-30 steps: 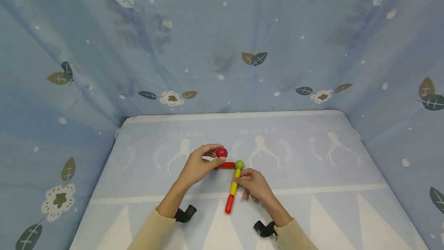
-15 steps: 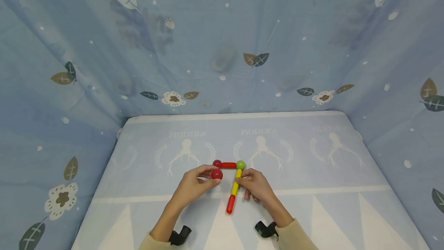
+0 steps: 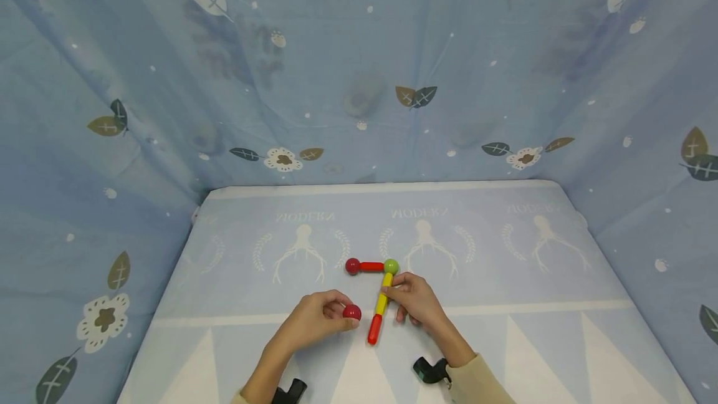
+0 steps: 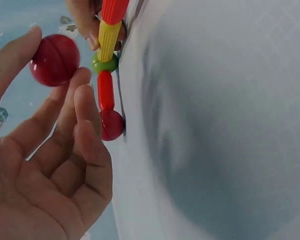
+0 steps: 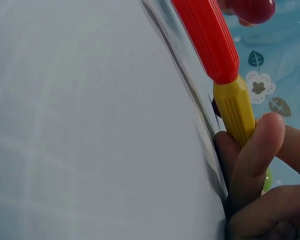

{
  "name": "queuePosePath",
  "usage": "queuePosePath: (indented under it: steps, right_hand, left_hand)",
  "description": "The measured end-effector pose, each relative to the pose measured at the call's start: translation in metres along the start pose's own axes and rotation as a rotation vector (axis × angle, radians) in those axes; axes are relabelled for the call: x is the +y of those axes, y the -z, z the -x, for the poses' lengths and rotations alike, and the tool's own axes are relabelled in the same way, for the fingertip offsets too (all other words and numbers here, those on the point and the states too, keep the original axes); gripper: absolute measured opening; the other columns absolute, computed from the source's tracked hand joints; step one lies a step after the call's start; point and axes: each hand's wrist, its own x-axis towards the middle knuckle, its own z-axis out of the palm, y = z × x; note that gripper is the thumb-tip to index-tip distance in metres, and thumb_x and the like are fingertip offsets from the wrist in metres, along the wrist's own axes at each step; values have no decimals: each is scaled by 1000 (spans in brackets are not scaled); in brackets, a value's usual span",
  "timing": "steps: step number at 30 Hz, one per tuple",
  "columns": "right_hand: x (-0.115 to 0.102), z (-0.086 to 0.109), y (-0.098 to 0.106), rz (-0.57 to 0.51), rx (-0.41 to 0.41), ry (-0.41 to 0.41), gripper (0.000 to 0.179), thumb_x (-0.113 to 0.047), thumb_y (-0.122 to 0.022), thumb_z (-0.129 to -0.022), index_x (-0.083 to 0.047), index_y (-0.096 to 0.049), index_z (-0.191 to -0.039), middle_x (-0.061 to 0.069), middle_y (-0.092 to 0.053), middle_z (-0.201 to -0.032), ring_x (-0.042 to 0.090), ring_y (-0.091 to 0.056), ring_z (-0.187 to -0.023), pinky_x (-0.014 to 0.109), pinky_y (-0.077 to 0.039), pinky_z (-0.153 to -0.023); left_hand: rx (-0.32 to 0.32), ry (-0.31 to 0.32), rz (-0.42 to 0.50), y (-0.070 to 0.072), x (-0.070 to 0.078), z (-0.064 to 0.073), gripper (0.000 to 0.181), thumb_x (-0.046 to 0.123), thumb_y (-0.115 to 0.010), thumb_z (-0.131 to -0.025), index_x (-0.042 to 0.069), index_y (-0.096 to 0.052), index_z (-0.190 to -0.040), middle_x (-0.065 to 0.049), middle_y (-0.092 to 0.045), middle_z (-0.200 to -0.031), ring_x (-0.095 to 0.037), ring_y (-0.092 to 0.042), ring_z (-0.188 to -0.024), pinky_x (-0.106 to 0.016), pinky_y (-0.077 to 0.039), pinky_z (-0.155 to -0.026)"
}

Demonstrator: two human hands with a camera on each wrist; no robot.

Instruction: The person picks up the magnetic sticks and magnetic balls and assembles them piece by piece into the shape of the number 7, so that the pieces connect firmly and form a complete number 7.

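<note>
Between thumb and fingertips my left hand (image 3: 316, 322) pinches a red ball (image 3: 352, 312), held left of the lower red rod (image 3: 374, 330) and apart from it. My right hand (image 3: 417, 299) pinches the yellow rod (image 3: 382, 302) near its middle. At its upper end the yellow rod meets a green ball (image 3: 391, 267); its lower end meets the lower red rod. From the green ball another red rod (image 3: 371, 267) runs left to a second red ball (image 3: 352, 266). In the left wrist view the pinched red ball (image 4: 55, 60) shows a seam line.
The pieces lie on a table with a pale blue and white printed cloth (image 3: 482, 254). Blue patterned curtain (image 3: 359, 67) encloses the back and both sides. Black wrist devices (image 3: 430, 370) sit at both wrists.
My left hand has brought the pinched red ball down toward me, from above the upper red rod to beside the lower one, uncovering the second red ball. The right hand stays in place.
</note>
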Motion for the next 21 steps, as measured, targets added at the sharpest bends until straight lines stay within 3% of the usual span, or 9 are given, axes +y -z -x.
queuePosePath:
  steps: [6, 16, 21]
  right_hand:
    - [0, 0, 1, -1, 5, 2, 41, -33, -76, -89, -1, -59, -107, 9, -66, -70, 15, -52, -37, 22, -30, -34]
    - [-3, 2, 0, -7, 2, 0, 41, -33, -76, -89, -1, -58, -107, 10, -64, -68, 15, -51, -37, 22, -29, -34]
    - [-3, 2, 0, -5, 5, -1, 40, -33, -76, -90, -1, -59, -107, 9, -63, -67, 15, -51, -37, 22, -29, -34]
  left_hand:
    - [-103, -19, -60, -3, -7, 3, 24, 42, -83, -79, 27, -72, -94, 9, -62, -79, -11, -56, -66, -28, -45, -59]
    - [-254, -8, -50, -11, -8, 7, 21, 38, -85, -76, 26, -74, -89, 8, -62, -71, -6, -50, -58, -24, -39, -53]
    - [-275, -30, -43, -17, -6, 9, 21, 36, -87, -75, 23, -74, -85, 8, -61, -70, -4, -49, -58, -22, -37, -52]
